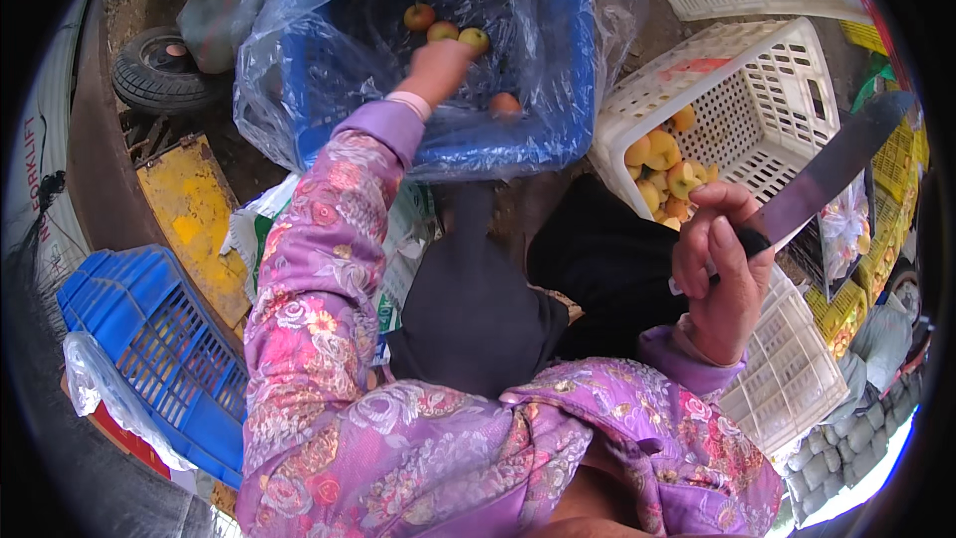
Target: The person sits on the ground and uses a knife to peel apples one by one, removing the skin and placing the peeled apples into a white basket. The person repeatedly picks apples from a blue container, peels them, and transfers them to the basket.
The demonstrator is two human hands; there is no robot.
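Note:
My left hand [441, 69] reaches into a blue plastic crate [579, 52] lined with clear plastic film. Its fingers are over a few small apples, next to a yellow-green apple [473, 39]; the fingertips are blurred, so whether they hold anything cannot be told. Another apple [420, 16] lies just beyond, and a reddish apple [506, 105] sits nearer the crate's front wall. My right hand [724, 269], raised at the right, is closed around the dark handle of a large knife [829, 168], its wide blade pointing up and to the right.
A white plastic crate [792, 52] holding cut yellow apple pieces [661, 153] stands tilted at the right. More white and yellow crates are beyond it. At the left are a blue crate [142, 314], a yellow metal plate [194, 224] and a small wheel [168, 71].

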